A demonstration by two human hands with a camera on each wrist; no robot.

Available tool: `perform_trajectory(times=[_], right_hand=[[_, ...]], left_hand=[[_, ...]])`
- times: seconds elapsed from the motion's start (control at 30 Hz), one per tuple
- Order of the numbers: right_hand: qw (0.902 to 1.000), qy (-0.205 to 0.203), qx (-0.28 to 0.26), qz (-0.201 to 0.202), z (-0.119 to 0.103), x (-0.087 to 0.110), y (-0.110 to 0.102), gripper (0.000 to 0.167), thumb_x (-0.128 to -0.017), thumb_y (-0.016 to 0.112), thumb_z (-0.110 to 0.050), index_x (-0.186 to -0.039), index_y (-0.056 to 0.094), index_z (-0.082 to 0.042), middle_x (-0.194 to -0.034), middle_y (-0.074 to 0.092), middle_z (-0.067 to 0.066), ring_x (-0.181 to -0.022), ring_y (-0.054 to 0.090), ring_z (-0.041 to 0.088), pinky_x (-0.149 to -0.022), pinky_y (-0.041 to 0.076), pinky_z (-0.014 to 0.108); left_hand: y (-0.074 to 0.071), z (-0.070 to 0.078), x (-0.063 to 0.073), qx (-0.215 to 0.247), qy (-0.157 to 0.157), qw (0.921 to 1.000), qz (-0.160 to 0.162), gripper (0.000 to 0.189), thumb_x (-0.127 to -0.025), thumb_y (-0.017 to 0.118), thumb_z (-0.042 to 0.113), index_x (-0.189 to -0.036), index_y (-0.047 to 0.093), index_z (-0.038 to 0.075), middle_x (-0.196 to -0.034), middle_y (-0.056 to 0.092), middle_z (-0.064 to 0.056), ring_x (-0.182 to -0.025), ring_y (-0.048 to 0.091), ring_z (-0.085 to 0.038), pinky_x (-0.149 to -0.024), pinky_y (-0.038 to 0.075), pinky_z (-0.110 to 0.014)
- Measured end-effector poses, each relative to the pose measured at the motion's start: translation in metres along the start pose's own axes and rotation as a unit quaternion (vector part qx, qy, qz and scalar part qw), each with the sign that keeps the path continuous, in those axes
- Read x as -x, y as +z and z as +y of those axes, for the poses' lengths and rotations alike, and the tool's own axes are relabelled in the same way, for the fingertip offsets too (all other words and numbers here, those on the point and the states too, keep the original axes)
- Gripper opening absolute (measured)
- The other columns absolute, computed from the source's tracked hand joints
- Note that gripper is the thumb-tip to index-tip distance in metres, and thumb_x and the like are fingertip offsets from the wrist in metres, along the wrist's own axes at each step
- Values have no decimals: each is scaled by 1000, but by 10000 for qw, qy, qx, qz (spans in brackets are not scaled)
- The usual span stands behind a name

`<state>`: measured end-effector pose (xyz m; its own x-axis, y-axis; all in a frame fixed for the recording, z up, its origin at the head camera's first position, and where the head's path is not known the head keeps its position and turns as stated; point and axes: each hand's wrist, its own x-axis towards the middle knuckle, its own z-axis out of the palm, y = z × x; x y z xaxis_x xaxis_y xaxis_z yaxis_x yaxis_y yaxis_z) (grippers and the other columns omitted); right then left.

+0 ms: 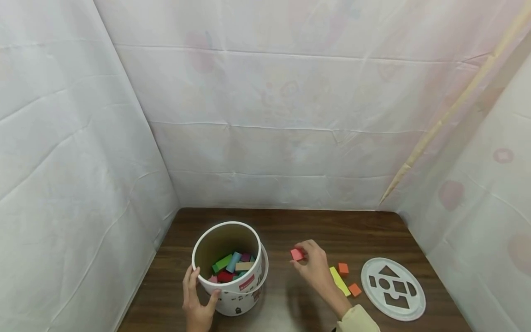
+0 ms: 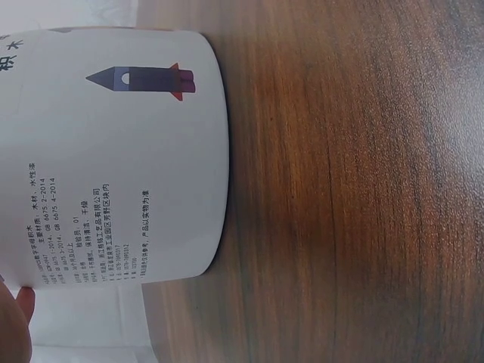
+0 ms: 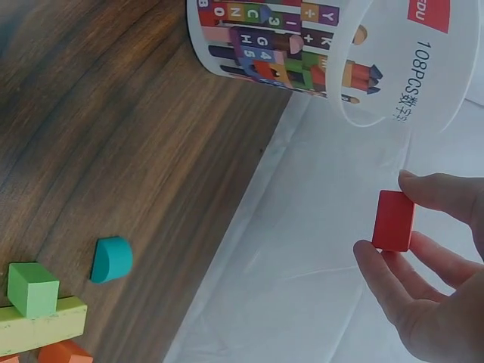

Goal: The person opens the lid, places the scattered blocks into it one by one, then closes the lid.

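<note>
A white bucket [image 1: 238,304] with printed pictures stands upright on the table, holding several coloured wooden blocks [image 1: 233,263]. My left hand [image 1: 198,302] holds it at the rim, fingers at the left side and thumb on the front wall. Only a bit of that hand shows in the left wrist view, beside the printed wall. To the right of the bucket, my right hand [image 1: 313,267] pinches a small red block [image 3: 392,221] between thumb and fingertips, above the table. Below the right hand lie a yellow block [image 1: 339,281] and orange blocks [image 1: 343,269].
A white lid [image 1: 375,295] with shaped cut-outs lies flat at the right. The right wrist view also shows a green block [image 3: 33,290] against the yellow one and a teal half-round block [image 3: 112,259]. White sheets [image 1: 265,115] enclose the wooden table [image 1: 298,221].
</note>
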<state>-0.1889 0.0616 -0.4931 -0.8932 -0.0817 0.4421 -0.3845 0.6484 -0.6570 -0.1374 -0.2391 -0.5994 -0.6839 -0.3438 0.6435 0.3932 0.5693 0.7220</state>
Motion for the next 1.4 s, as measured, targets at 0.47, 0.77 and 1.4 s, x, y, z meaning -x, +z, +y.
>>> perform_trajectory(times=[0.47,0.77,1.4], right_hand=[[9996,-252,-130,70,-15,-6,-2,40,-60,86,2,-95,68,-2,-92,60,6,-79,60,17,-68,57,29],[9994,-265,-237,47,-28,-9,-3,40,-60,86,2,-95,68,-2,-92,60,6,-79,60,17,-67,57,34],[9981,-471,-388,-131,-55,-16,-6,40,-61,85,3,-97,68,-4,-96,61,5,-82,61,17,-68,57,31]], left_hand=[[-2,-1,1,-168,-135,9998,-28,86,-64,83,7,-140,43,7,-145,36,-16,-126,39,-23,-94,33,-9],[-2,-2,1,-178,-105,9998,-28,86,-64,84,7,-140,43,7,-146,35,-14,-127,38,-22,-94,34,-10],[0,0,1,-146,-143,9997,-92,86,-65,83,8,-141,43,7,-146,35,-14,-127,38,-23,-93,31,-7]])
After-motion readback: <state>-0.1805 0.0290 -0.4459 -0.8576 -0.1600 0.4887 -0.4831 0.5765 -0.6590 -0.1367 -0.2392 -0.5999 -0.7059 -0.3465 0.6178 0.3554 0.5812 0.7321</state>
